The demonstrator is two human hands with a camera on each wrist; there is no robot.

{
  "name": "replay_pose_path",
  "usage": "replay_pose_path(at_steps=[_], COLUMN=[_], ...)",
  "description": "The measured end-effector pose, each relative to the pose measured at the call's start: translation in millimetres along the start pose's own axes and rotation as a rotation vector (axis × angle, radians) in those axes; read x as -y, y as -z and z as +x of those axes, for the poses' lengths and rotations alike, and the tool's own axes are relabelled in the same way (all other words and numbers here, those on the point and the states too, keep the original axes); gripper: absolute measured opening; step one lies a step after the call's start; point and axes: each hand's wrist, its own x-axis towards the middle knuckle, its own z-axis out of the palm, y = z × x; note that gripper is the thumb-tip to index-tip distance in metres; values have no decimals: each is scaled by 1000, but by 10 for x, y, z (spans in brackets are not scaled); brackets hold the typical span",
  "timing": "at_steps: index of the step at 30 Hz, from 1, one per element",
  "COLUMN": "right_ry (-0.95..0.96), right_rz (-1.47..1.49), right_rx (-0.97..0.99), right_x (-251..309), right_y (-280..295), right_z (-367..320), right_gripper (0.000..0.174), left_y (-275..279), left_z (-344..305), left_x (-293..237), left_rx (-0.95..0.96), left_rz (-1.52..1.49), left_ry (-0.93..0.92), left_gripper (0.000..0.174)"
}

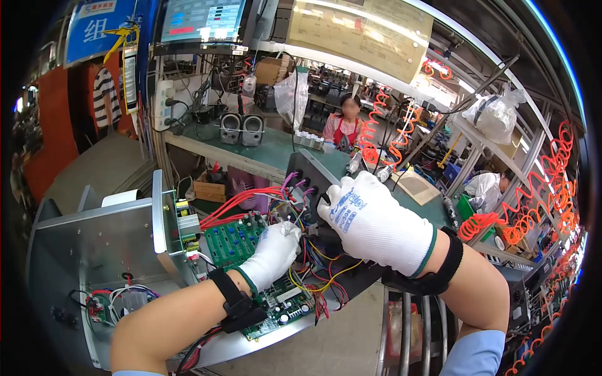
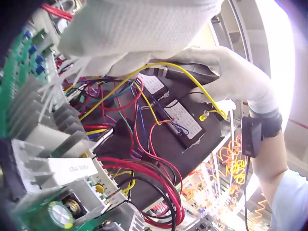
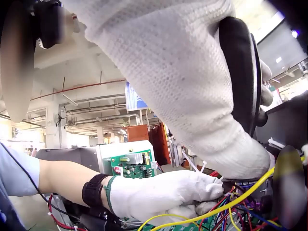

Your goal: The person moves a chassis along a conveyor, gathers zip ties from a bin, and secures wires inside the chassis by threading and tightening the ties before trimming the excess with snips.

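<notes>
In the head view my white-gloved left hand [image 1: 271,255] is over a green circuit board [image 1: 229,241], fingertips at a tangle of coloured wires. In the right wrist view its curled fingers pinch the wire bundle [image 3: 229,196], with white cable ties [image 3: 203,166] sticking up beside them. My gloved right hand [image 1: 379,222] is just right of it, above the black panel. It grips a black-handled tool [image 3: 238,72], whose working end is hidden behind the gloves. A yellow wire [image 2: 180,73] loops below that hand. Labelled black modules [image 2: 182,121] sit on the panel.
An open metal chassis [image 1: 100,244] stands at left, red wires [image 1: 244,203] running from its board. Behind are a green bench [image 1: 276,147], two small speakers [image 1: 242,128] and a monitor [image 1: 202,22]. Orange coiled hoses [image 1: 514,225] hang at right. A person sits across the bench.
</notes>
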Motion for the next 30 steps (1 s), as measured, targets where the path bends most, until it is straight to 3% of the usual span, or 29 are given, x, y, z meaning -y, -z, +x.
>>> replay_pose_path(at_steps=[6,11,18,27,29,30], right_ry=[29,86,79,77,38,37], right_rz=[-88,-59,100,279,307,304], right_rx=[12,-128,-297,-108,84,78], right_x=[2,-30,-45,-54,-57,-66], right_y=[-37,-73,-87,54,131,131], right_z=[20,29,-74,-71,-76,-103], right_gripper=[27,16,17,13,21,21], left_y=[-6,-19,-35,29,119,178], left_z=[29,73,26,78,82,95], left_x=[52,114,4,60,12,2], left_rx=[6,-19,-14,7,-4,-19], left_rz=[-32,-23,-41,26,46,59], left_ry=[-18,-30,-22,-62,-22,18], left_gripper=[15,14,16,13,13,13])
